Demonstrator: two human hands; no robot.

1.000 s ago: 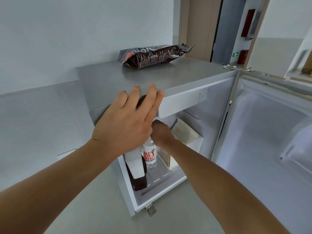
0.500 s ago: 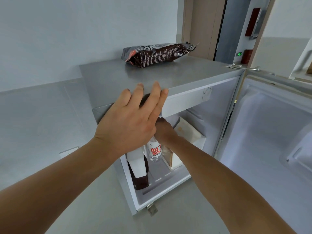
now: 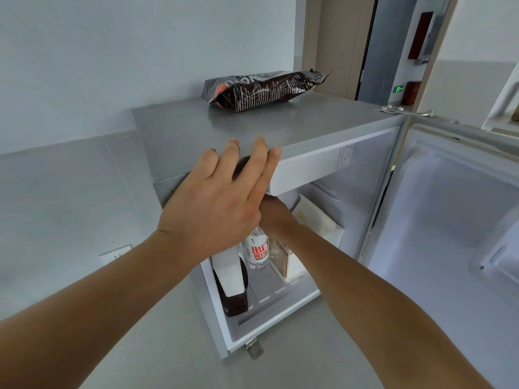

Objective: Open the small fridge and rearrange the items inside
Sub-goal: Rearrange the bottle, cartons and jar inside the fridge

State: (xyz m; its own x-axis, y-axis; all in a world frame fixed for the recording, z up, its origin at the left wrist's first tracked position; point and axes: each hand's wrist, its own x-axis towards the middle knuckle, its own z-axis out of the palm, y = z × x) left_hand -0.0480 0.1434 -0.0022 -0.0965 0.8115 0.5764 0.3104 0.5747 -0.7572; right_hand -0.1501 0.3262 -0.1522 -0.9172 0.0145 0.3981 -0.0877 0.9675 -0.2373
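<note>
The small grey fridge [image 3: 280, 127] stands open, its door [image 3: 455, 220] swung out to the right. My left hand [image 3: 222, 203] lies flat on the top front edge, fingers apart, holding nothing. My right hand [image 3: 276, 216] reaches inside and is curled over the top of a clear water bottle [image 3: 257, 252] with red characters; its fingers are partly hidden behind my left hand. A dark bottle with a white label [image 3: 231, 284] stands at the front left of the fridge floor. On the right stands a beige and white carton [image 3: 311, 223].
A dark snack bag [image 3: 264, 89] lies on top of the fridge near the back. A white wall socket [image 3: 115, 252] sits low on the left wall. A doorway opens behind the fridge at the upper right.
The view has drifted slightly, so the fridge sits a little further right in the frame. Both hands keep their places, the left on the top edge, the right on the bottle top.
</note>
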